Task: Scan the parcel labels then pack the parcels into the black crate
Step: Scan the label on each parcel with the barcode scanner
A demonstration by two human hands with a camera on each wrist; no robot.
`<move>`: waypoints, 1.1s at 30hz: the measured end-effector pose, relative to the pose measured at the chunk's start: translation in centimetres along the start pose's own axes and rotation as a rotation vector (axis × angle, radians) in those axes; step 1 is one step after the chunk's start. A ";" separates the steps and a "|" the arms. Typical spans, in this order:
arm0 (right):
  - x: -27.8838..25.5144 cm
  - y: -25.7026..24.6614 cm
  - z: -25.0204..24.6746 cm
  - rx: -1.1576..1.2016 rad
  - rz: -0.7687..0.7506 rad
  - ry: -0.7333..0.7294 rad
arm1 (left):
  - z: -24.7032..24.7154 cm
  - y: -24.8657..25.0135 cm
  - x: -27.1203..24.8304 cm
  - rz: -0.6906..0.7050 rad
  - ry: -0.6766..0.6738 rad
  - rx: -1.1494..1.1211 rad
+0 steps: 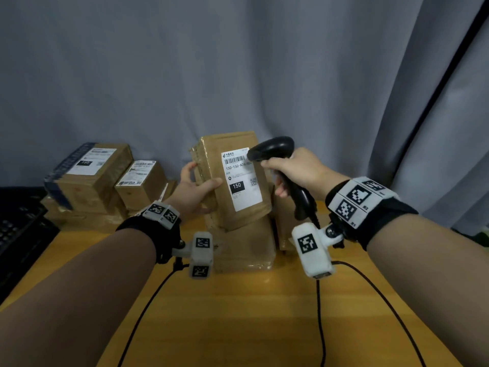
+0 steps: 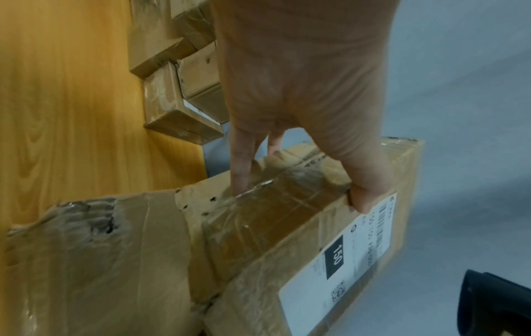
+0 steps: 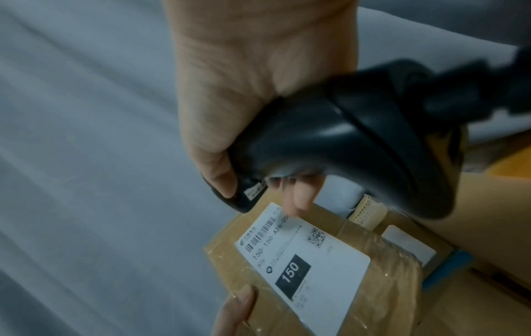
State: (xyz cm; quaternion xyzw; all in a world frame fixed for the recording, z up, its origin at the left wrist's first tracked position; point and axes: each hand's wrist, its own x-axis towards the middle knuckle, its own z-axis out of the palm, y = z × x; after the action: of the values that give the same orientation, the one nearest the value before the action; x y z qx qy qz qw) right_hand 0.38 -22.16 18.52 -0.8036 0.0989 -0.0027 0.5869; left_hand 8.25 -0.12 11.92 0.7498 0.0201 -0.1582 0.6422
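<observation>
My left hand (image 1: pixel 197 185) grips a taped brown cardboard parcel (image 1: pixel 211 154) by its left side, thumb on the front face and fingers behind, holding it tilted up with one end on a larger box (image 1: pixel 246 247). Its white label (image 1: pixel 242 178) with a barcode and a black "150" patch faces me; the label (image 3: pixel 301 257) also shows in the right wrist view. My right hand (image 1: pixel 293 173) grips the handle of a black barcode scanner (image 1: pixel 275 148), whose head sits right at the label's top right corner over the barcode. The black crate (image 1: pixel 18 223) shows at the left edge.
Several labelled cardboard parcels (image 1: pixel 92 176) are stacked at the back left of the wooden table (image 1: pixel 238 313), beside the crate. The scanner's black cable (image 1: pixel 321 327) and another cable trail across the table's near part. A grey curtain (image 1: pixel 238 62) hangs behind.
</observation>
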 end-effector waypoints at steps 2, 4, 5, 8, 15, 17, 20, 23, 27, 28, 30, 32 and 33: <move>0.2 -0.2 0.4 -0.004 -0.004 0.004 | -0.3 0.0 0.4 0.004 0.020 0.005; 0.6 -0.4 0.8 -0.001 -0.001 0.011 | -0.4 0.1 0.6 -0.003 0.030 0.025; 0.7 -0.4 1.0 -0.004 0.001 0.009 | -0.5 0.1 0.6 -0.006 0.027 0.039; 1.1 -0.5 1.3 -0.021 -0.012 -0.014 | -0.6 0.2 0.7 -0.018 0.015 0.063; 1.3 -0.1 1.3 -0.026 -0.018 -0.033 | -0.5 -0.4 1.1 -0.053 0.017 0.021; 1.3 0.1 1.2 -0.030 -0.004 -0.034 | -0.5 -0.6 1.2 -0.058 0.020 0.022; 1.3 0.5 1.0 -0.026 0.014 -0.034 | -0.4 -0.7 1.4 -0.065 0.026 0.023; 1.2 0.9 0.9 -0.027 0.027 -0.025 | -0.2 -0.7 1.6 -0.068 0.027 0.037; 1.2 1.2 0.8 -0.018 0.034 -0.020 | 0.1 -0.8 1.9 -0.082 0.020 0.050; 1.2 1.2 0.8 -0.012 0.034 -0.019 | 0.1 -0.9 1.9 -0.084 0.017 0.054; 1.3 1.2 0.8 -0.006 0.030 -0.012 | 0.2 -0.9 1.9 -0.084 0.010 0.062; 1.3 1.2 0.9 -0.011 0.028 -0.008 | 0.3 -1.0 1.9 -0.082 0.007 0.070; 1.2 1.2 1.0 -0.012 0.029 -0.008 | 0.4 -1.0 1.9 -0.080 0.007 0.071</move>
State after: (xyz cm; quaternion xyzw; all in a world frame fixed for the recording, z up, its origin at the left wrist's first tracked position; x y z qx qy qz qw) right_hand 1.54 -21.74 16.97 -0.8058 0.1080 0.0095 0.5822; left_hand 9.72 -0.66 10.44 0.7711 0.0466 -0.1816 0.6084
